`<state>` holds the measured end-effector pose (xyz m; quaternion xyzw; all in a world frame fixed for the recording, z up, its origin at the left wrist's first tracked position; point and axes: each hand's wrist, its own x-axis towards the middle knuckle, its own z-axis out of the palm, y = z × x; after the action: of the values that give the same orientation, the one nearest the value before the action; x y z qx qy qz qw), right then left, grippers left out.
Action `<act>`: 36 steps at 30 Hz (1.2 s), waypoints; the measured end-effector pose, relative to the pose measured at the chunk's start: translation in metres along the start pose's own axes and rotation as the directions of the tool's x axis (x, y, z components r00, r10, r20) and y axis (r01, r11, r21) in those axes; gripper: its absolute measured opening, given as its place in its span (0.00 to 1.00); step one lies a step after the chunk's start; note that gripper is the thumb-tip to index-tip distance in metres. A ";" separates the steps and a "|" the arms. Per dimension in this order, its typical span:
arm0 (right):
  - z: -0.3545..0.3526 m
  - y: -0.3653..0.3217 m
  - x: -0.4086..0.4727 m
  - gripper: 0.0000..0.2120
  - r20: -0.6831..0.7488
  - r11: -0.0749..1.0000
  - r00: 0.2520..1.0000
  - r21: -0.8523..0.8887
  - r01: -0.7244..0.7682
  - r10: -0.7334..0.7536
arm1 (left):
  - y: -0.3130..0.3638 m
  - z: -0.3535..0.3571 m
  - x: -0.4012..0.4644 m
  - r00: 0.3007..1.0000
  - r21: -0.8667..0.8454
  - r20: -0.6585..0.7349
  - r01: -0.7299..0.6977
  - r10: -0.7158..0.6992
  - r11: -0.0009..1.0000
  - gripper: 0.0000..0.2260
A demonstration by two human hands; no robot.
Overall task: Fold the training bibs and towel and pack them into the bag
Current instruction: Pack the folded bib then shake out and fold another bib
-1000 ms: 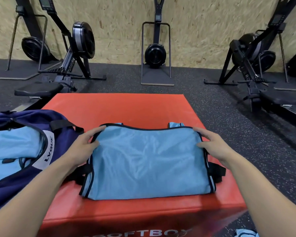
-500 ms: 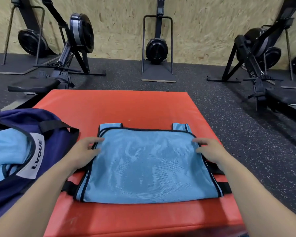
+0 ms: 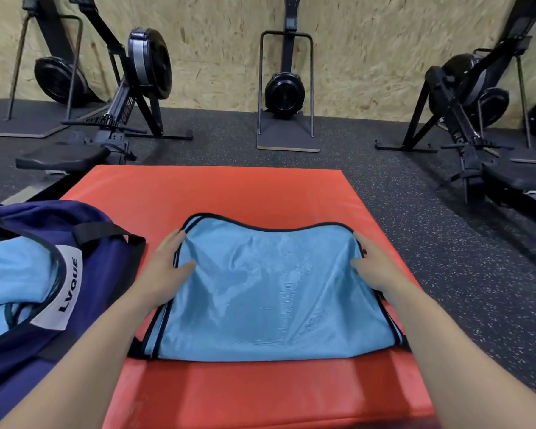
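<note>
A light blue mesh training bib (image 3: 270, 292) with dark trim lies folded on the red soft box (image 3: 229, 193). My left hand (image 3: 164, 267) pinches its upper left corner, thumb on top of the fabric. My right hand (image 3: 375, 267) pinches the upper right corner the same way. The far edge of the bib sags in a curve between both hands, raised a little off the box. A navy bag (image 3: 99, 274) with a white LVQUE label lies open at the left, with light blue fabric (image 3: 13, 274) inside it.
Black rowing machines (image 3: 136, 88) stand on the dark rubber floor (image 3: 446, 243) to the left, the right and against the far chipboard wall. The far half of the red box is bare.
Both hands went from resting flat at the bib's sides to pinching its upper corners. The far edge has lifted and drawn toward me, hiding the shoulder straps.
</note>
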<state>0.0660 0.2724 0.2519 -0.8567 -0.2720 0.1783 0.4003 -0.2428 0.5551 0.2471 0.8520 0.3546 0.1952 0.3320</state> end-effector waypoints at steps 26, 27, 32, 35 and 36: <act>0.082 -0.017 -0.070 0.38 0.186 0.714 0.927 -0.595 0.369 -0.324 | 0.012 0.066 -0.062 0.959 0.491 0.099 -0.278 0.265 0.826 0.35; 0.094 -0.021 -0.081 0.41 0.249 0.699 0.896 -0.562 0.443 -0.368 | 0.018 0.075 -0.070 0.951 0.474 0.125 -0.308 0.283 0.825 0.35; 0.104 -0.013 -0.091 0.37 0.294 0.668 0.880 -0.573 0.475 -0.373 | 0.008 0.080 -0.087 0.934 0.503 0.182 -0.356 0.307 0.787 0.31; 0.081 0.000 -0.079 0.37 0.200 0.695 0.931 -0.622 0.361 -0.305 | -0.010 0.059 -0.079 0.948 0.559 0.147 -0.316 0.284 0.766 0.32; 0.074 0.004 -0.075 0.36 0.171 0.701 0.946 -0.638 0.318 -0.274 | -0.016 0.051 -0.076 0.952 0.582 0.139 -0.300 0.271 0.756 0.32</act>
<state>-0.0306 0.2684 0.2096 -0.8812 -0.4635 0.0312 0.0876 -0.2725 0.4858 0.1922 0.9610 0.2560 0.1027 0.0217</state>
